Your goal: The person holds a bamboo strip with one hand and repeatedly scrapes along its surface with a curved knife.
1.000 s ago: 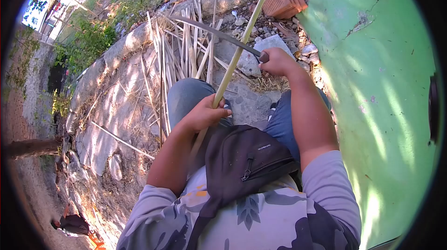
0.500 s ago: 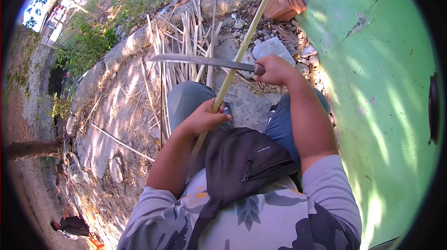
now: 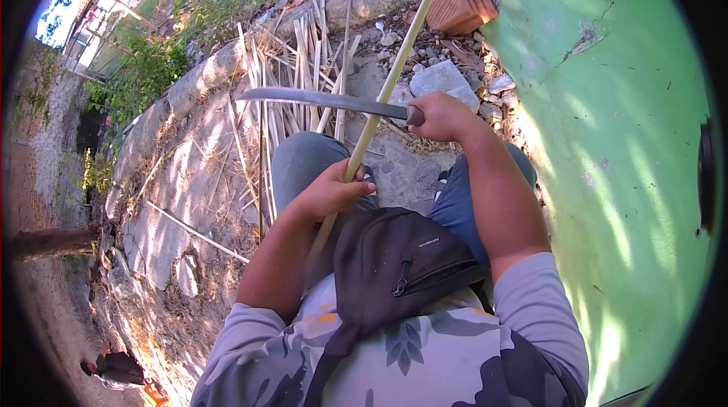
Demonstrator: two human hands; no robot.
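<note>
A long pale green-yellow strip, perhaps bamboo (image 3: 401,59), slants from the top middle down past my lap. My left hand (image 3: 336,190) is closed around its lower part, above my left thigh. My right hand (image 3: 443,116) grips the dark handle of a long curved knife (image 3: 318,97). The blade points left and crosses the strip just left of my right hand, well above my left hand. Below my left hand the strip's lower end is blurred beside a black bag (image 3: 402,263) on my lap.
Many cut strips (image 3: 305,66) lie in a pile beyond my left knee. Stone slabs (image 3: 447,82), rubble and stacked orange tiles (image 3: 461,9) are ahead. A green wall or floor surface (image 3: 614,141) fills the right side. Another person (image 3: 117,367) is at the lower left.
The knife has swung from pointing up and left to nearly level, its blade lower along the strip. My right hand has shifted slightly down and left. My left hand keeps its hold.
</note>
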